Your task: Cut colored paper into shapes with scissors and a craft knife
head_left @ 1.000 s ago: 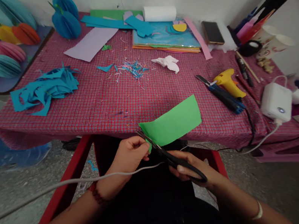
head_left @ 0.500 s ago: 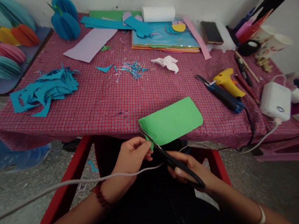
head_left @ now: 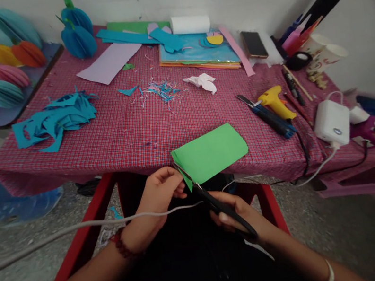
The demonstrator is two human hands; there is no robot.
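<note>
My right hand (head_left: 231,210) is closed round the black handles of a pair of scissors (head_left: 225,208). The blades point up and left and lie across the left end of a green sheet of paper (head_left: 211,153), which rests over the table's front edge. A narrow green flap hangs on the near side of the blades. Beside that flap my left hand (head_left: 163,190) is pinched at the paper's left edge, thumb against fingers. A pale cable (head_left: 90,224) passes over my left wrist.
A checked cloth covers the table (head_left: 125,136). Blue paper offcuts (head_left: 58,119) lie left, small paper shreds (head_left: 163,91) and a crumpled tissue (head_left: 202,83) farther back. At right are a box cutter (head_left: 270,119), a yellow glue gun (head_left: 276,102) and a white power adapter (head_left: 332,122). Paper pumpkins (head_left: 79,38) stand back left.
The view has shifted slightly, so the table items sit farther left. The green flap by the blades now hangs more open, and my left fingers have moved a little left.
</note>
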